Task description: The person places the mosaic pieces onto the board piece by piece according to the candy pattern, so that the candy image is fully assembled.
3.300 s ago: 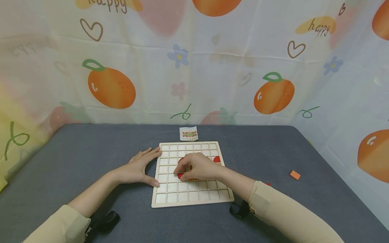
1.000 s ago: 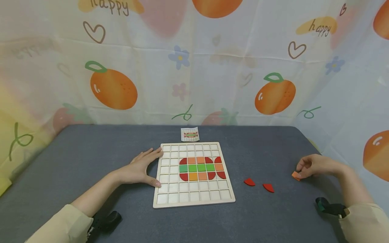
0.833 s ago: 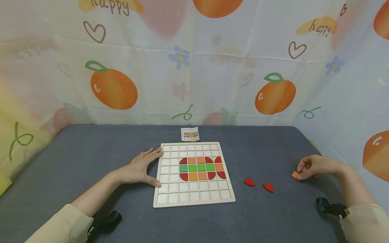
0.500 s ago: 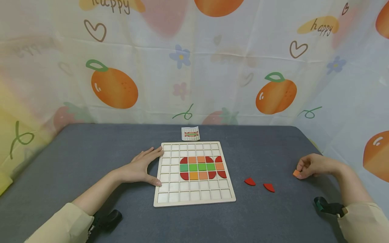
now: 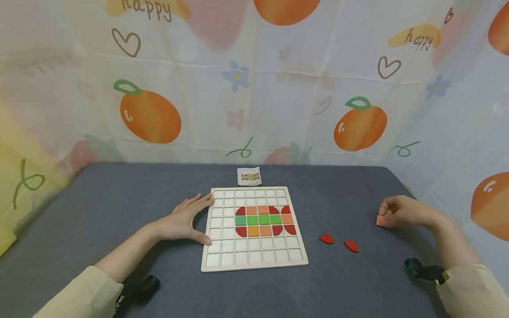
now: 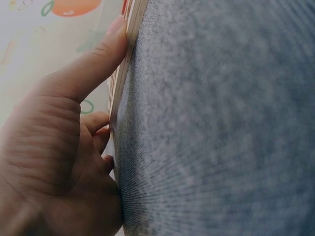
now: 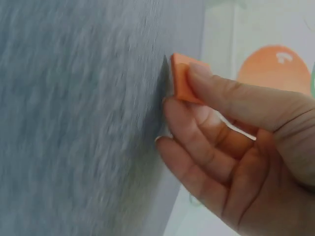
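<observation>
My right hand point(image 5: 409, 213) pinches an orange square tile point(image 7: 183, 81) between thumb and fingers. In the right wrist view the tile stands tilted, just off the dark tabletop. My left hand point(image 5: 180, 221) is spread at the left edge of a wooden grid board point(image 5: 254, 267), its thumb and fingertips touching the frame. Coloured tiles fill part of the board: a middle row of green squares point(image 5: 263, 220), orange squares above and below, and red quarter-round tiles point(image 5: 277, 230) at the corners. Two loose red quarter-round tiles, one nearer the board point(image 5: 327, 239), lie between board and right hand.
Behind the board lies a small pattern card point(image 5: 249, 176) with a red and green picture. The dark table point(image 5: 171, 282) ends at a fruit-printed cloth point(image 5: 278, 88) at the back and right. Each wrist wears a black camera point(image 5: 423, 270).
My right hand has left the board, gone to the far right, and picked up the orange square tile, now slightly shifted left. The left hand stays at the board's edge.
</observation>
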{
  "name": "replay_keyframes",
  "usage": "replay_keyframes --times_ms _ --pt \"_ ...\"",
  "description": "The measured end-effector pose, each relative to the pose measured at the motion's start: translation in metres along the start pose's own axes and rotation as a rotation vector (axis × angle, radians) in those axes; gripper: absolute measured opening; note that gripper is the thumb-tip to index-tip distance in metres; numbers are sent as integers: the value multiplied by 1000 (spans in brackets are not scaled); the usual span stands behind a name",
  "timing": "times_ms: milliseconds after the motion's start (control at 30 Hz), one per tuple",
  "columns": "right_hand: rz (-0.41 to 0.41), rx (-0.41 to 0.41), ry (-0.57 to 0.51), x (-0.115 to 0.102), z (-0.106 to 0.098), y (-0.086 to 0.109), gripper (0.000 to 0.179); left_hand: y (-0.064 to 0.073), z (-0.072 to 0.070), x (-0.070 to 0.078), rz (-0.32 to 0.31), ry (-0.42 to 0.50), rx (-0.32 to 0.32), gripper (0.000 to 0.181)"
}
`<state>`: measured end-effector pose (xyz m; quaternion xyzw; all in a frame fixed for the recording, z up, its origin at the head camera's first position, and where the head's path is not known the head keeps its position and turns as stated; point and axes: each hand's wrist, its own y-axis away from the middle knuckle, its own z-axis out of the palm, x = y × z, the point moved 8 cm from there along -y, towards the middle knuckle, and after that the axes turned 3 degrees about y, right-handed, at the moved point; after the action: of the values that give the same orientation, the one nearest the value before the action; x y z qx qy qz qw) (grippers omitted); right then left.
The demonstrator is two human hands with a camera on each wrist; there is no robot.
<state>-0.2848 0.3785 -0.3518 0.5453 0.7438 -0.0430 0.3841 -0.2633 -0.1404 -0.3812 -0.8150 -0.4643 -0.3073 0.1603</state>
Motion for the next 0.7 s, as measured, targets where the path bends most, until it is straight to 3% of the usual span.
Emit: replay_keyframes --times_ms 367,700 --pt "-110 232 14 -67 1 -27 23 0 0 0 0 -3 8 114" --pt "-225 251 -34 -143 32 -68 19 0 0 0 -1 0 7 114"
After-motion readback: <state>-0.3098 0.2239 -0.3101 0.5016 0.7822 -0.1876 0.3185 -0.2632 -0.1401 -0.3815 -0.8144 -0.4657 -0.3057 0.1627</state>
